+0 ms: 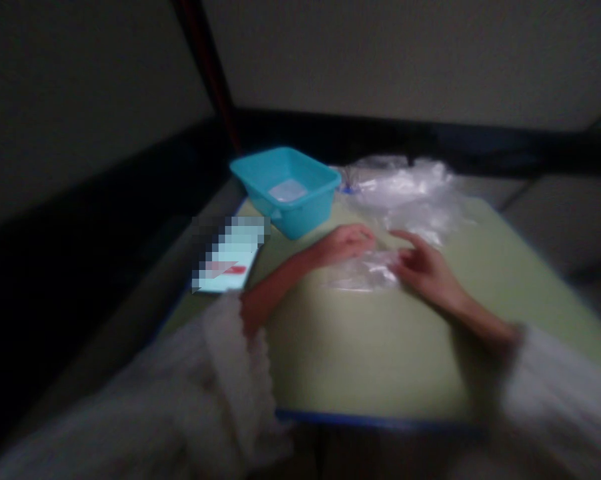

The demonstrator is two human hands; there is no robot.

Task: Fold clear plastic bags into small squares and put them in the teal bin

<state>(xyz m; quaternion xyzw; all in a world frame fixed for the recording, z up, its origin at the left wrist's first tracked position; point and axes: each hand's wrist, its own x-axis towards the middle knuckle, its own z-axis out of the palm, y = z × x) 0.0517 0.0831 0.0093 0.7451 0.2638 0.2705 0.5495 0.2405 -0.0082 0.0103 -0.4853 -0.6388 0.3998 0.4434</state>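
A thin clear plastic bag [363, 275] lies low over the table just under my two hands. My left hand [344, 243] is closed above the bag's far left edge, its fingers pressed together; what they pinch is too blurred to make out. At the bag's right end, my right hand [427, 268] has its thumb and lower fingers closed on the plastic, while the index finger sticks out toward the left hand. Behind them rests a heap of crumpled clear plastic bags [410, 190].
On the far left of the pale green table [370, 360] stands a turquoise plastic basket [308, 217] with a whitish piece [288, 191] inside. A lit phone [233, 257] lies by the left edge. Small blue item [349, 190] beside the basket; walls beyond.
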